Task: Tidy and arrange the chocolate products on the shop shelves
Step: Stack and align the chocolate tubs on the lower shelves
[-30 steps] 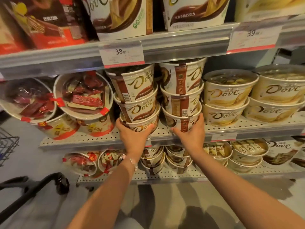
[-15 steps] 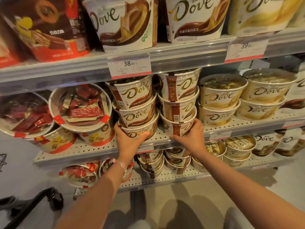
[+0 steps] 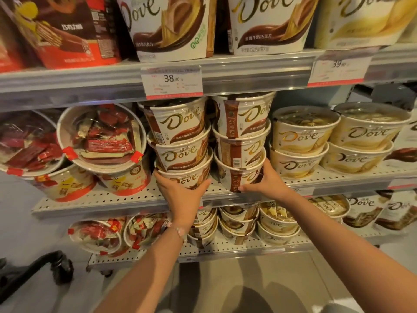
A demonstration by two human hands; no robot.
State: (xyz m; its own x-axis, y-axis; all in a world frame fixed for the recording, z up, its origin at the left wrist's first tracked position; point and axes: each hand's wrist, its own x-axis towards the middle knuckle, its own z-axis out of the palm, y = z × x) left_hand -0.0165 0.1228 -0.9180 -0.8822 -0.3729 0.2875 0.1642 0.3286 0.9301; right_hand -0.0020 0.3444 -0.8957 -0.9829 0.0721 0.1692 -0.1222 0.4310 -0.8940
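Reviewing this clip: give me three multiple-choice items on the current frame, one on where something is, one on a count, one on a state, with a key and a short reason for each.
1. Where is the left hand?
A. On the bottom tub of the left brown Dove stack
B. On the 38.00 price tag
C. On the red-lidded tub

2. How many tubs are in the right brown Dove stack?
A. Two
B. Three
C. Five

3. How is the red-lidded tub sitting?
A. Upright, lid up
B. Upside down
C. Tipped, with its clear lid facing outward

Key:
1 A: its fingers wrap the lowest tub of that stack, at the shelf edge.
2 B: three rims show one above another, with the right hand holding the lowest.
3 C: the wrapped sweets show through the lid, which faces the aisle.
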